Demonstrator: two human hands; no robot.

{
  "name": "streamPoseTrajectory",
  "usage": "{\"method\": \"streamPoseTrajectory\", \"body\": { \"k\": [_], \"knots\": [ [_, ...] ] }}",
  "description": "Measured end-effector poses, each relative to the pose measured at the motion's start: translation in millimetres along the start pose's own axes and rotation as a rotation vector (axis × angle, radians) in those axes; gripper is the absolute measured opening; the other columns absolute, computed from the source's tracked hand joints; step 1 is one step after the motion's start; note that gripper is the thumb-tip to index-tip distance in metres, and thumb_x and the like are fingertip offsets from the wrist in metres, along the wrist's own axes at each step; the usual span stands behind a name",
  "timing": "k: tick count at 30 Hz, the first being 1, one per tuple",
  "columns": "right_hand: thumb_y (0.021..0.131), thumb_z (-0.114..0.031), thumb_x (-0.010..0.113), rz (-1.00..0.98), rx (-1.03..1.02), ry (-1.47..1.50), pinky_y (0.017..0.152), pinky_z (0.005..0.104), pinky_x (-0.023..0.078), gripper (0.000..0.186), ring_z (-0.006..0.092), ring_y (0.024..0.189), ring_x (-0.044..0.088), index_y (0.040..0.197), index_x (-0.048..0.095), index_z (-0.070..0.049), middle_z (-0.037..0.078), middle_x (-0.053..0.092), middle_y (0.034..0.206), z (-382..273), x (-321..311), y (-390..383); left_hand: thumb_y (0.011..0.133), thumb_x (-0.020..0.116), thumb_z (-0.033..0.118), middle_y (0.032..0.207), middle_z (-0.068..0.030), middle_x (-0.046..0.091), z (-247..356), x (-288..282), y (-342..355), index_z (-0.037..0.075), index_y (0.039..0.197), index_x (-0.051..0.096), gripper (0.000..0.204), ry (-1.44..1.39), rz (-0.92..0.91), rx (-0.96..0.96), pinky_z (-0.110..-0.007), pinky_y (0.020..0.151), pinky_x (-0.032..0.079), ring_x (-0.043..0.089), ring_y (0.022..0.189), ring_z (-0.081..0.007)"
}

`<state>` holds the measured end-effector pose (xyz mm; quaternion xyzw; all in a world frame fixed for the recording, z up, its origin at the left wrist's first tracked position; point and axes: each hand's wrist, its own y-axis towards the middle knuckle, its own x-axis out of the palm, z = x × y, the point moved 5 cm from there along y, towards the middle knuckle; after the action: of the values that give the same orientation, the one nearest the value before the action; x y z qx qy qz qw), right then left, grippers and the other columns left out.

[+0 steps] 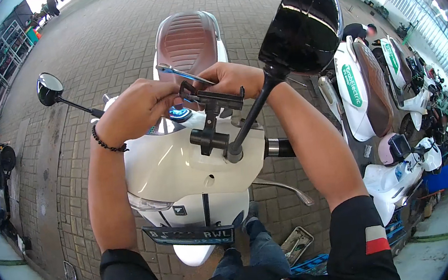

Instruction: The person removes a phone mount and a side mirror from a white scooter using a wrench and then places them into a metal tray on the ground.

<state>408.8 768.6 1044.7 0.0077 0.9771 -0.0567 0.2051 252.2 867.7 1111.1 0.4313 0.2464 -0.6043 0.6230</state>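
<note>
My left hand (140, 108), with a dark beaded bracelet at the wrist, is closed in a pinch at the left end of a black phone holder (222, 100). The holder is clamped beside the mirror stem on the front of a white scooter (182, 158). My right hand (239, 78) grips a slim silver wrench (186, 73) just above the holder. The wrench slants up to the left, its far end reaching over the brown seat (187, 39). My right fingertips are partly hidden behind the holder.
A large black mirror (302, 26) rises close to my right forearm; a smaller round mirror (50, 88) stands out left. The brake lever (285, 188) juts out below. More white scooters (359, 88) are parked right, near a crouching person (358, 30). A tray (298, 245) lies by my feet.
</note>
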Motion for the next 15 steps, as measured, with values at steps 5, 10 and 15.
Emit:
{"method": "streamPoseTrajectory", "body": {
  "k": [5,10,15],
  "knots": [
    [0.092,-0.012,0.064,-0.032,-0.007,0.106,0.078,0.022,0.048,0.027,0.0054,0.084,0.058,0.116,0.065,0.001,0.0,0.067,0.097,4.7,-1.2,-1.1,0.083,0.068,0.008,0.076,-0.0108,0.063,15.4,-4.5,5.2,-0.002,0.092,0.061,0.016,-0.006,0.077,-0.083,-0.032,0.065,0.049,0.061,0.067,-0.0181],
    [0.093,-0.014,0.065,-0.029,0.002,0.075,0.081,0.0227,0.049,0.032,0.0063,0.087,0.059,0.12,0.064,0.002,0.001,0.068,0.1,6.8,-2.3,0.7,0.083,0.07,0.009,0.076,-0.0142,0.065,5.4,-0.2,0.8,-0.001,0.094,0.064,0.016,-0.131,0.021,-0.099,-0.034,0.061,0.05,0.062,0.062,-0.0244],
    [0.093,-0.018,0.066,-0.043,-0.044,0.158,0.086,0.024,0.049,0.037,0.007,0.092,0.06,0.123,0.062,0.002,0.003,0.069,0.103,2.0,0.1,-0.8,0.084,0.069,0.009,0.075,-0.0134,0.067,9.9,-4.5,3.0,-0.001,0.102,0.066,0.021,-0.059,0.068,-0.064,-0.033,0.063,0.051,0.065,0.065,-0.0223]
  ]
}}
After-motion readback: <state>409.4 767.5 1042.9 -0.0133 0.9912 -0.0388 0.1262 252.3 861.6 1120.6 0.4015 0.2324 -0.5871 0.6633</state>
